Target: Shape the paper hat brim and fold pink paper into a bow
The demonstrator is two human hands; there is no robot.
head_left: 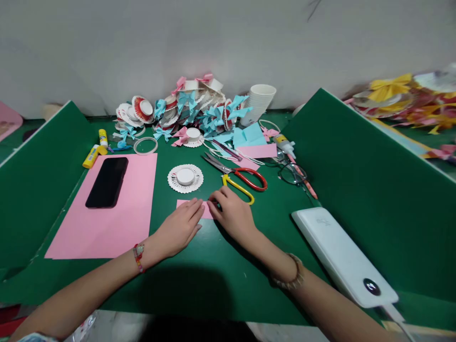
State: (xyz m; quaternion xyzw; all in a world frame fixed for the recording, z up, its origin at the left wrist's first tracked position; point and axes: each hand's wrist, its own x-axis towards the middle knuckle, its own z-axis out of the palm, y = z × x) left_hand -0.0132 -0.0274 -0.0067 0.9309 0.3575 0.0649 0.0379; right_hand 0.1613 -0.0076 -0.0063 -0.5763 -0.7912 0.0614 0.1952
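A small pink paper strip lies on the green table in front of me. My left hand rests flat over its left part, fingers stretched out and pressing it down. At the strip's right end, my right hand is closed, thumb and forefinger pinching the paper; the fingertips partly hide that end. Just beyond the strip is a small hat shape, a white scalloped paper disc with a round white top. Scissors with one red and one yellow handle lie slightly open past my right hand.
At left, a black phone lies on pink sheets near glue sticks. Decorated paper hats with bows and stacked paper cups stand behind. Glasses and a white power bank lie right, beside a green partition.
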